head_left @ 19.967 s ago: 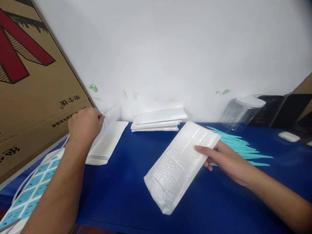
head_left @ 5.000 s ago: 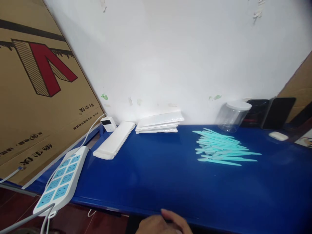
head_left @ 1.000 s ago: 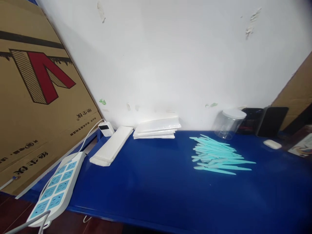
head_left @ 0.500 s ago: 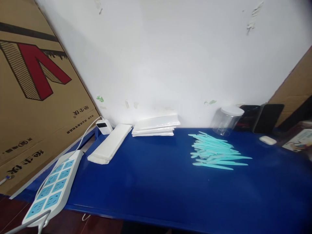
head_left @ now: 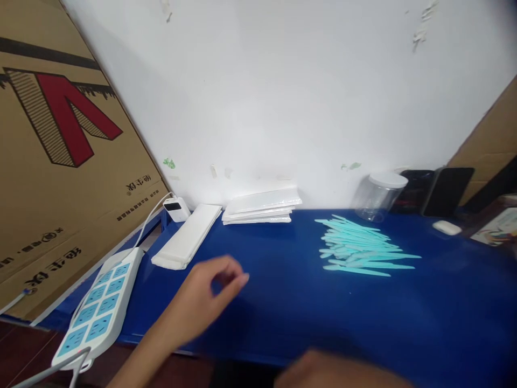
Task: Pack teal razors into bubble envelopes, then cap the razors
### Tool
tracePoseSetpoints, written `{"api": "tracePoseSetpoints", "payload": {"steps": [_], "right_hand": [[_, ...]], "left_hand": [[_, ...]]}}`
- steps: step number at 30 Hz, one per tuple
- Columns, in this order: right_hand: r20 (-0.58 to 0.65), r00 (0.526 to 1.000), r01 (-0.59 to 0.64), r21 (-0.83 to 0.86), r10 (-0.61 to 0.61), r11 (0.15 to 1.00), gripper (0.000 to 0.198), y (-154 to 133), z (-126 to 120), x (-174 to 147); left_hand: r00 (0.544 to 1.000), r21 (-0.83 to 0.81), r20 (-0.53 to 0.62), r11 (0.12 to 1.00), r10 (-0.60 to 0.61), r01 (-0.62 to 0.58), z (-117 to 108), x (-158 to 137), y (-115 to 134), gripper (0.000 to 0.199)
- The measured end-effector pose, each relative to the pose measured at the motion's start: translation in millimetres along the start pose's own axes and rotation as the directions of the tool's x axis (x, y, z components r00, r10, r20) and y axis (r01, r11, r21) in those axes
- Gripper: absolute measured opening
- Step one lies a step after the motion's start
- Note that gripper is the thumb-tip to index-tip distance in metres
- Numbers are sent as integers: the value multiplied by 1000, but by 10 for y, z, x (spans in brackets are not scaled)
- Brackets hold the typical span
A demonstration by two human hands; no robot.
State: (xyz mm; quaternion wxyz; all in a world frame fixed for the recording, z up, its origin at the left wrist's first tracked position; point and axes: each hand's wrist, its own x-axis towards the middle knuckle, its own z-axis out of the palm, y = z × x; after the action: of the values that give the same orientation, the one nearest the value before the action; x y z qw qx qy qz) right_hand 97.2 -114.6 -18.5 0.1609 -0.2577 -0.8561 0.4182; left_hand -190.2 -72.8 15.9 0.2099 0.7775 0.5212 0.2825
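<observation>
My left hand [head_left: 212,288] hangs over the blue table [head_left: 274,307], in front of a white folded packet [head_left: 188,237]. Its fingers curl round to meet the thumb, leaving a loop with nothing visible in it. At the bottom edge, my right hand [head_left: 323,372] is smeared by motion and partly cut off, so its fingers do not show. To the right lies a loose pile of slim turquoise sticks with tapered, blade-like ends [head_left: 359,245]. Several flat white plastic-wrapped packets [head_left: 262,206] are stacked against the wall. Neither hand touches any of these.
A clear jar with a white lid [head_left: 383,196] stands near dark phones [head_left: 448,191] at the back right. Close by is a small white case [head_left: 447,227]. On the left are a power strip [head_left: 99,304], a small white device [head_left: 176,209] and a large cardboard box [head_left: 81,215].
Both hands have come into view from the bottom edge, the left one reaching further over the table. The view has shifted slightly. The packets and turquoise sticks stay in place.
</observation>
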Motion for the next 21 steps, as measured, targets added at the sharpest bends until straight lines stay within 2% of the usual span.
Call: {"api": "tracePoseSetpoints", "payload": {"steps": [1,3,4,5,6,8,10,14,17,18,19,21], "right_hand": [[-51,999,-14,-42,11,999,36,37,-270,63],[-172,984,-67,-130,44,989,30,196,-858,223],[-271,961,-121,-207,62,971,29,319,-1148,300],[-425,905,-218,-393,34,893,30,468,-1417,360],[-533,846,-299,-447,18,843,29,636,-1650,394],[-657,754,-416,-471,6,778,30,997,-1976,373],[-715,699,-491,-496,-16,716,29,1331,-2112,263],[-697,714,-521,-592,-66,615,29,1713,-2071,57],[-679,725,-512,-641,-113,572,35,1726,-1994,77],[-668,733,-499,-655,-127,567,36,1701,-1969,111],[-654,744,-482,-668,-139,567,37,1671,-1943,149],[-625,765,-441,-685,-156,579,37,1618,-1884,220]], "left_hand": [[989,68,-101,993,104,-98,41,304,-60,13],[903,275,-241,918,355,-287,148,895,-186,14],[862,371,-272,873,428,-316,206,1146,-253,14],[845,395,-296,862,446,-317,263,1350,-324,14],[835,406,-313,859,452,-313,315,1499,-402,13],[813,442,-342,844,471,-304,395,1643,-572,17],[791,483,-371,829,486,-283,428,1642,-747,31],[749,542,-426,806,507,-238,389,1573,-1000,27],[766,586,-345,762,542,-276,390,1650,-1111,64],[778,598,-303,745,550,-295,408,1695,-1150,71],[788,607,-269,733,554,-308,433,1742,-1194,69],[800,611,-241,726,549,-314,488,1825,-1291,52]]}}
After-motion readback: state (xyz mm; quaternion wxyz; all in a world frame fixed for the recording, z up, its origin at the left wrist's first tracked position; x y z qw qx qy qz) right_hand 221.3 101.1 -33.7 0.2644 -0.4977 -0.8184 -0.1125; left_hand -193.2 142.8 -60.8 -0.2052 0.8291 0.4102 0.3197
